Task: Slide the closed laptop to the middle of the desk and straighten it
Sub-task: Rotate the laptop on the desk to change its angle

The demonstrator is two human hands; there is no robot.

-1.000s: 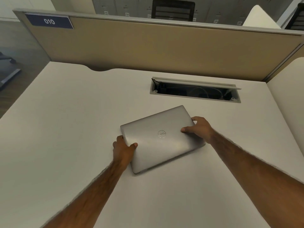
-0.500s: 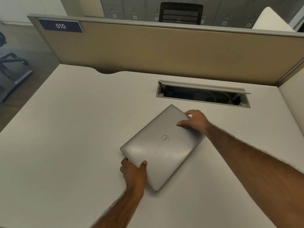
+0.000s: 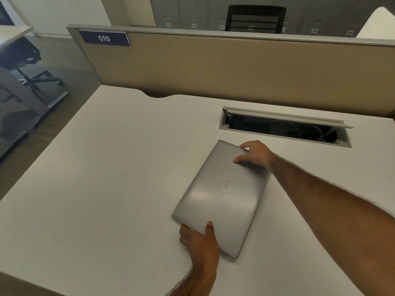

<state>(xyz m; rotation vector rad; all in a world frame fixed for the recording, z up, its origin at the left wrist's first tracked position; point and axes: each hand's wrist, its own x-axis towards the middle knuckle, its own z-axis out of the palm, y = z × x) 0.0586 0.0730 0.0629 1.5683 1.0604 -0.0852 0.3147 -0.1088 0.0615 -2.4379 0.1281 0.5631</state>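
A closed silver laptop (image 3: pixel 222 197) with a round logo on its lid lies flat on the white desk (image 3: pixel 106 167), right of the desk's middle. It is turned so that its long sides run from near left to far right. My left hand (image 3: pixel 198 240) grips its near edge, thumb on the lid. My right hand (image 3: pixel 254 154) holds its far right corner, thumb on top and fingers over the edge.
An open cable tray (image 3: pixel 284 130) is sunk into the desk just behind the laptop. A tan partition (image 3: pixel 235 71) with a "010" sign (image 3: pixel 104 38) closes the back. An office chair (image 3: pixel 27 60) stands on the floor to the left.
The laptop has turned anticlockwise between my hands, from nearly sideways to steeply angled. My left hand has come nearer me along its edge and my right hand has gone farther away.
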